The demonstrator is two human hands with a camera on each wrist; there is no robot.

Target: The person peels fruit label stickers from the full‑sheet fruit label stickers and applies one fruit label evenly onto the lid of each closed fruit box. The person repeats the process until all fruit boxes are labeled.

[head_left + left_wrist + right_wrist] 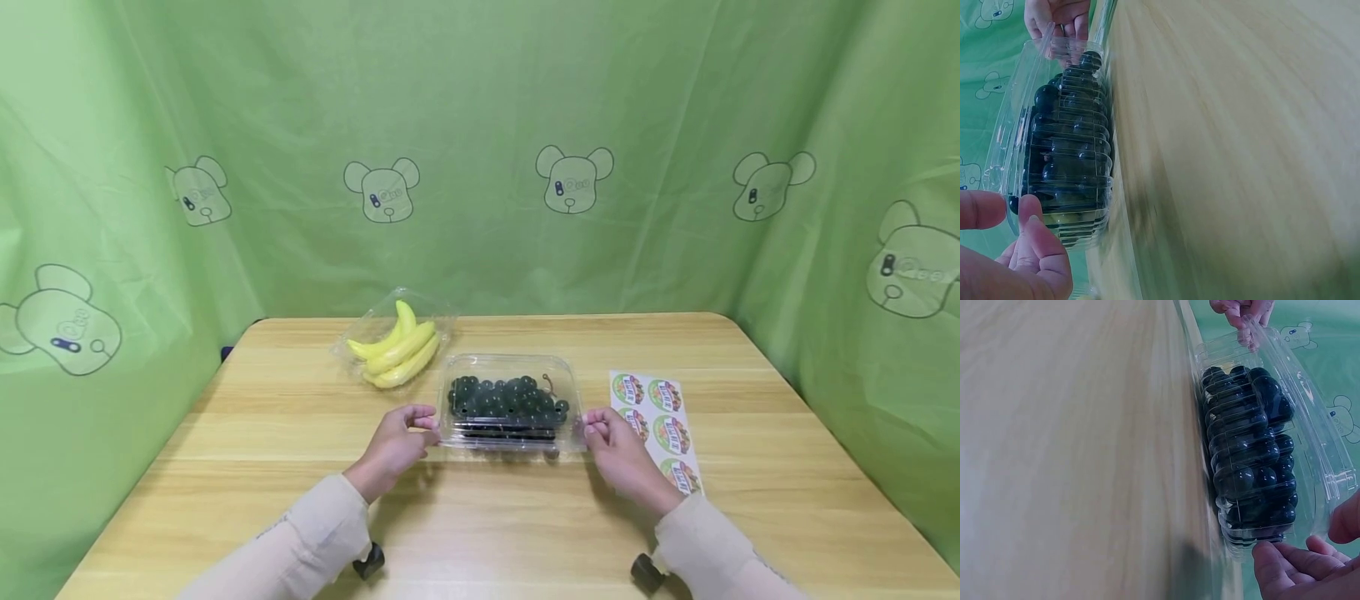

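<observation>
Just below the middle of the head frame: clear plastic container (517,364) with dark grapes (506,400) inside, over the wooden tabletop (510,525). Left hand (396,442) is at its left end, thumb and fingers pinching the rim. Right hand (624,458) does the same at the right end. Neither holds anything else.

Upper left of the container, yellow bananas (402,350) sit in clear packaging (435,312), just beside it, with no hand on them. Right of the container lies a white sheet (651,417) with round fruit stickers (664,396), its lower left partly covered by the right hand and forearm. Green curtain (480,100) with bear-head prints fills the top and both sides of the frame.

Progress: grapes are inside and the lid is over them, so loading looks done. Lid closure seems to be the step in hand; glare and clear plastic make it hard to say if the rim is fully snapped down, in the wrist views too. No sticker shows on the container's visible faces, and the visible ones are on the sheet, so labelling, if it counts, looks undone.
</observation>
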